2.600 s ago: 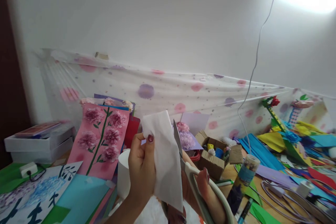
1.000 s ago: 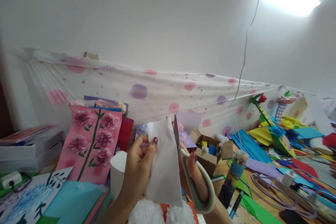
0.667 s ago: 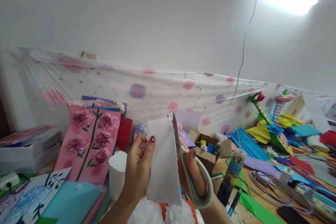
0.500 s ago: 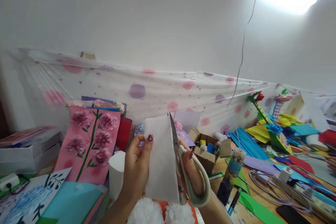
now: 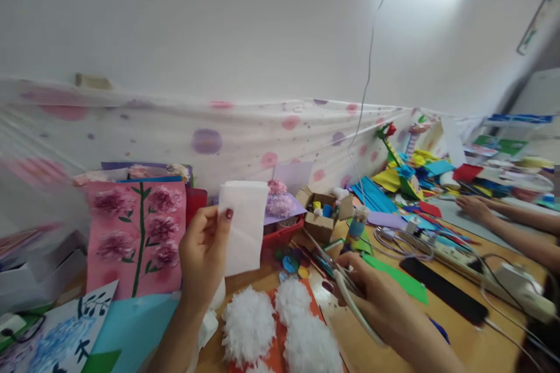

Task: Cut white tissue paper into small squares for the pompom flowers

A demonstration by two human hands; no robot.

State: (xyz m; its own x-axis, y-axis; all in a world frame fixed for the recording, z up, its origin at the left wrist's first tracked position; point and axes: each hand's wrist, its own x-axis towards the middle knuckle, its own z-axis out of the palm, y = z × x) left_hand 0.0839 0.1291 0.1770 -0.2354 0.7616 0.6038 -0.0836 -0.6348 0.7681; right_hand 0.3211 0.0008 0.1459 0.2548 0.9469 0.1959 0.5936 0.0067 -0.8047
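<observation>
My left hand (image 5: pixel 203 256) pinches the left edge of a folded stack of white tissue paper (image 5: pixel 244 227), held upright above the table. In my right hand (image 5: pixel 359 285) is a pair of scissors (image 5: pixel 350 303) with pale handles, lowered over the wooden table and apart from the paper. Below and between the hands lies an orange-red sheet (image 5: pixel 280 326) bearing several fluffy white paper flowers (image 5: pixel 249 323). The fingers of my right hand partly hide the scissor handles.
A pink card (image 5: pixel 135 233) with paper flowers leans at the left. Behind are a red basket (image 5: pixel 284 234) and a cardboard box (image 5: pixel 319 226) of small bottles. A phone (image 5: pixel 444 290), power strip (image 5: pixel 464 262) and cables lie right. Another person's hands (image 5: pixel 475 207) rest farther right.
My right hand has moved the scissors away from the paper, down and to the right. My left hand still holds the paper, now slightly left. The view has turned right.
</observation>
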